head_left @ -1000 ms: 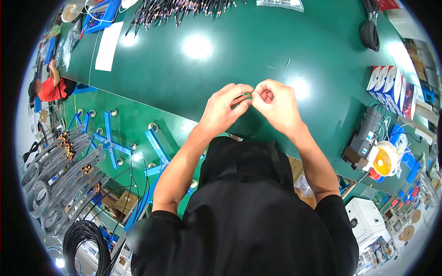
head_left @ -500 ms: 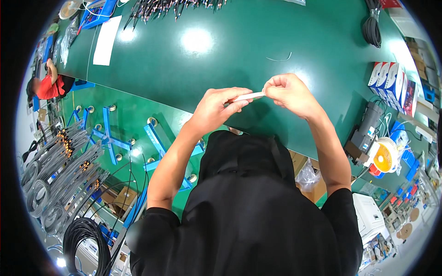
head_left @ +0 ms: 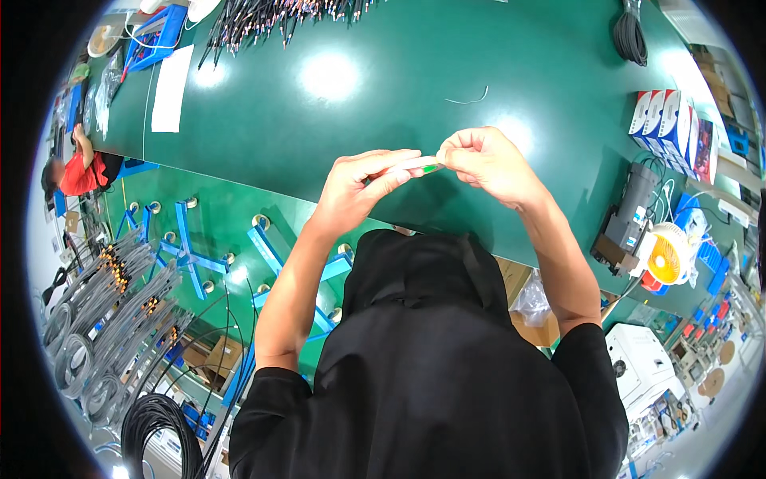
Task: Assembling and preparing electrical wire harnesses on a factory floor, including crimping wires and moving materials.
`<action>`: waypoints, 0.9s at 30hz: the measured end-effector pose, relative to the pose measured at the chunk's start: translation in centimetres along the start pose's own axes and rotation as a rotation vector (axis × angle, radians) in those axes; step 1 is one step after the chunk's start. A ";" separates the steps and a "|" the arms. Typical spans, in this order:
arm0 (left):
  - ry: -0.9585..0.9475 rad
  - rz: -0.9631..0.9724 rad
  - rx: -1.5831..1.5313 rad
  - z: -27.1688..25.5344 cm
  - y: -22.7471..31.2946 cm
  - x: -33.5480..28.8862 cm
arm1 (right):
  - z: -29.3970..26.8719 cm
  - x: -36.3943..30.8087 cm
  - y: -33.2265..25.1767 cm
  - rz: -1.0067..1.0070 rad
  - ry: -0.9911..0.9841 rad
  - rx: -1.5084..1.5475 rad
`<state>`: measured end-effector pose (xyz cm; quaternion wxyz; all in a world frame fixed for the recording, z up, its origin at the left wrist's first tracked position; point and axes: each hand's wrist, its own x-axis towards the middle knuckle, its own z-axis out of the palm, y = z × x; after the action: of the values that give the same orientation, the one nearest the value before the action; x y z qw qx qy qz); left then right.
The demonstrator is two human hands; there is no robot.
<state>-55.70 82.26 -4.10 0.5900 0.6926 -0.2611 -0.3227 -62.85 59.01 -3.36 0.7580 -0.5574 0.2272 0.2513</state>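
A slim white strip (head_left: 416, 162) is held above the near edge of the green table (head_left: 383, 88). My left hand (head_left: 351, 185) is closed on its left part, thumb below and fingers above. My right hand (head_left: 488, 164) pinches at the strip's right end, its fingertips close together. A small bright green piece (head_left: 432, 168) shows under the strip, between the two hands. The frames are too coarse to tell what kind of thing the strip is.
A bundle of black cables (head_left: 279, 17), a white sheet (head_left: 171, 89) and a short thin wire (head_left: 469, 100) lie on the table. At right stand boxes (head_left: 666, 124), a dark machine (head_left: 630, 211) and a yellow fan (head_left: 667, 259). A person in red (head_left: 82, 172) sits far left.
The green piece under the strip has come into sight. Both hands still hold the strip in nearly the same pose; the whole view has shifted slightly.
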 end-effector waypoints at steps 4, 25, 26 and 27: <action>-0.023 -0.003 -0.008 -0.2 -0.1 0.1 | 0.2 -0.2 -0.1 -0.005 0.016 0.004; 0.073 0.002 -0.016 0.4 -0.7 0.1 | 1.4 -0.3 0.2 -0.064 0.111 -0.157; 0.068 0.009 -0.002 0.4 -0.6 0.1 | 1.4 -0.4 0.1 -0.052 0.118 -0.169; 0.062 0.017 0.012 0.3 -0.4 0.1 | 1.5 -0.4 0.2 -0.064 0.163 -0.224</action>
<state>-55.85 82.07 -4.55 0.5963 0.7036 -0.2505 -0.2943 -63.23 60.43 -2.82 0.6776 -0.6642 0.2405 0.2048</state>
